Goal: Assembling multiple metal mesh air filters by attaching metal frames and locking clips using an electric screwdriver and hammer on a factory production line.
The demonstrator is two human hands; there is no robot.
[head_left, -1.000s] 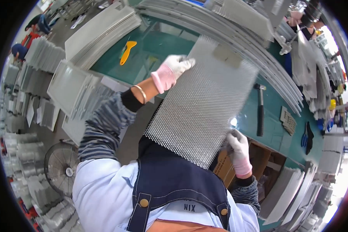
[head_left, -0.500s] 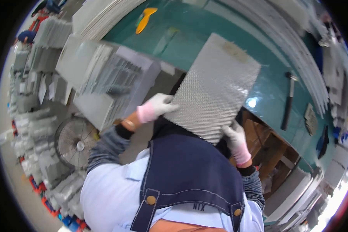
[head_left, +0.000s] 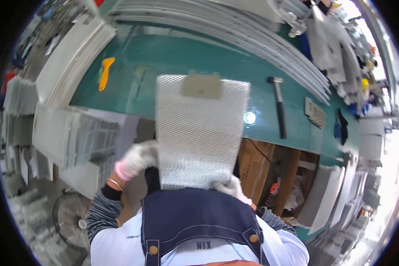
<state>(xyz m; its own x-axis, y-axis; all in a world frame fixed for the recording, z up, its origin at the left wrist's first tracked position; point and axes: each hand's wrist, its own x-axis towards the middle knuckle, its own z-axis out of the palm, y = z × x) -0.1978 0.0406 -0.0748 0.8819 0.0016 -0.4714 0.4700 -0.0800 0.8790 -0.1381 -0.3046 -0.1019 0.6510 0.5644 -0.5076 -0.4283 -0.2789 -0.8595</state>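
From where I stand, the thing that catches the light is the mesh sheet (head_left: 197, 137), a silvery rectangle with a fine, pebbly diamond texture. It lies between the person's dark apron (head_left: 195, 217) and the counter (head_left: 150, 51), its far end over the smooth, glossy green top; I can't tell whether that end touches. A flat grey-beige plate (head_left: 201, 87), dull against the shiny mesh, sits at the middle of the far edge.

Both hands wear white gloves with pink cuffs. The right hand (head_left: 230, 188) grips the near right corner, thumb over the mesh, the other fingers hard to see. The left hand (head_left: 142, 156) is blurred at the sheet's left edge, fingertips hidden, so I can't say whether it is closed on anything.

To the right lies a hammer (head_left: 279, 108) with a metal head and dark handle; to the left, a yellow plastic scraper (head_left: 105, 74). Long pale metal strips (head_left: 235, 33) line the back.
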